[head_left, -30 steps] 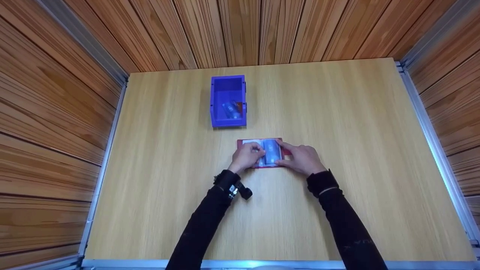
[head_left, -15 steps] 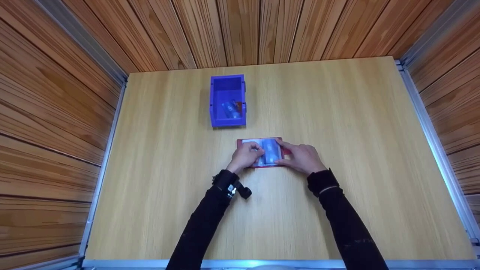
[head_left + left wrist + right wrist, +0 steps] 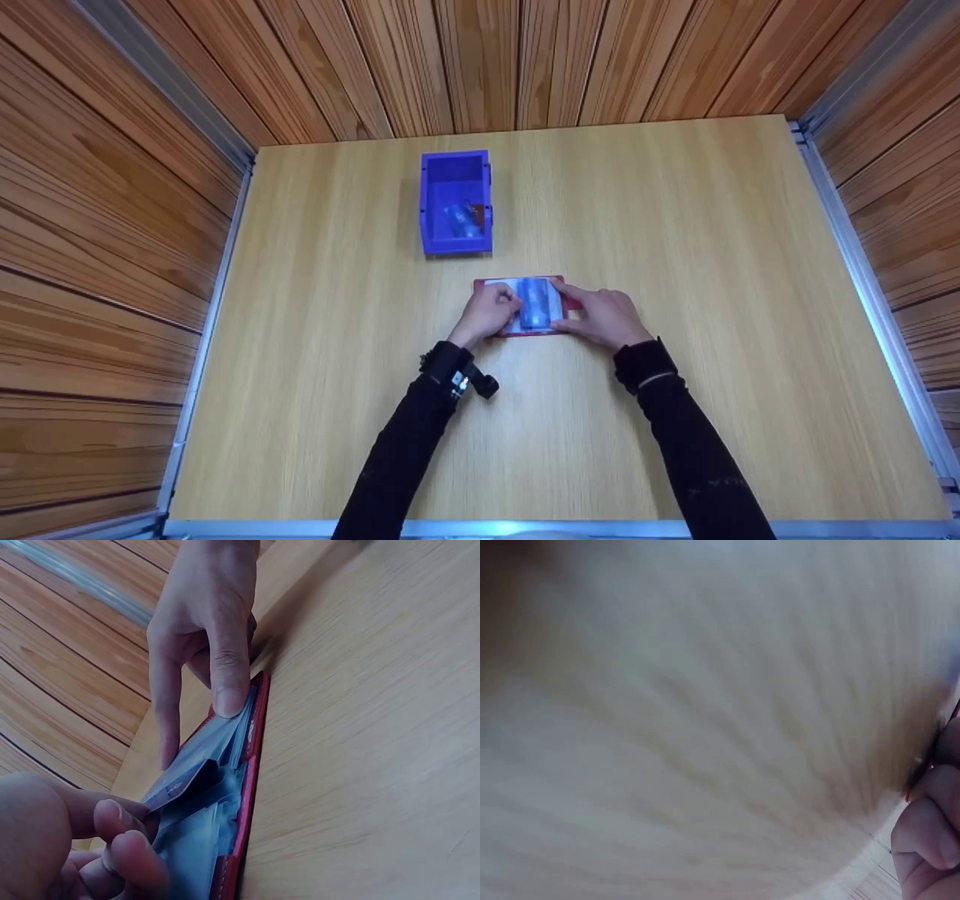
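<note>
An open red card holder [image 3: 574, 302] with clear plastic sleeves [image 3: 187, 851] lies on the table. From its left side, my left hand [image 3: 491, 307] pinches the edge of a card [image 3: 182, 787], which stands tilted up over the sleeves in the left wrist view. The bluish card [image 3: 534, 304] bulges slightly in the head view. My right hand [image 3: 606, 319] holds the holder's right side, thumb at the near edge and index finger at the far edge of the sleeves. In the right wrist view, curled fingers of that hand [image 3: 934, 832] show at the right border.
Behind the card holder stands a blue plastic bin [image 3: 455, 246] with a clear bluish packet [image 3: 463, 220] and a small brown item [image 3: 478, 213] inside. Wood-panelled walls [image 3: 480, 60] and metal rails [image 3: 862, 277] surround the wooden tabletop [image 3: 712, 300].
My left hand has shifted slightly left, and the bluish card over the sleeves has moved left with it. My right hand has stayed in place on the card holder.
</note>
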`<action>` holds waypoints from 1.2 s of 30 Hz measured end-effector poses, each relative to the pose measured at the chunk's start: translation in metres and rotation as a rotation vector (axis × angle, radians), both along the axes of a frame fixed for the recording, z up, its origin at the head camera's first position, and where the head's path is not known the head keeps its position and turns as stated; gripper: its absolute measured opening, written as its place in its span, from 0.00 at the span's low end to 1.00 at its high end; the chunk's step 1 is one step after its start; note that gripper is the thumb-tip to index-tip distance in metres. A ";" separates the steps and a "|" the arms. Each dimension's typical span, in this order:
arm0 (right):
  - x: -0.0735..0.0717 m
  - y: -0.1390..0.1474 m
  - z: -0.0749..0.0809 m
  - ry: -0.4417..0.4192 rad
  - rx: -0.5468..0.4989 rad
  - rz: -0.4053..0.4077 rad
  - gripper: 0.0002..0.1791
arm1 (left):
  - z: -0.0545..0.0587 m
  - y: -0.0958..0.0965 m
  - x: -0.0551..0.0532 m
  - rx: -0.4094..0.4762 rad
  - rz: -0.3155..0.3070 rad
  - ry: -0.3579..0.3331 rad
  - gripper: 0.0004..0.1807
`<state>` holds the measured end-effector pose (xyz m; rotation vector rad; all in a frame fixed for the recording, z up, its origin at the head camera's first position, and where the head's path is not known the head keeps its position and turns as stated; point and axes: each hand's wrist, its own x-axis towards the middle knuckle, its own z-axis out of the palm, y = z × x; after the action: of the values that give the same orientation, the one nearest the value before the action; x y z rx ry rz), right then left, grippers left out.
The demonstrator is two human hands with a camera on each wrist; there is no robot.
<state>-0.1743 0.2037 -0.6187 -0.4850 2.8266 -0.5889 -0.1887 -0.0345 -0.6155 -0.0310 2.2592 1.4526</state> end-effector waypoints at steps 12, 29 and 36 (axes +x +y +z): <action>0.002 -0.002 0.002 -0.025 0.022 -0.011 0.48 | 0.007 -0.012 -0.001 -0.107 -0.042 0.071 0.07; 0.001 -0.001 0.003 -0.017 0.011 -0.004 0.48 | 0.027 -0.036 -0.008 -0.063 0.007 0.080 0.07; 0.002 -0.002 0.003 -0.027 0.005 -0.023 0.47 | 0.035 -0.052 -0.016 0.013 0.055 0.080 0.07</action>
<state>-0.1720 0.2018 -0.6157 -0.4406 2.8111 -0.5883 -0.2050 -0.0869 -0.5809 -0.0313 2.3296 1.5228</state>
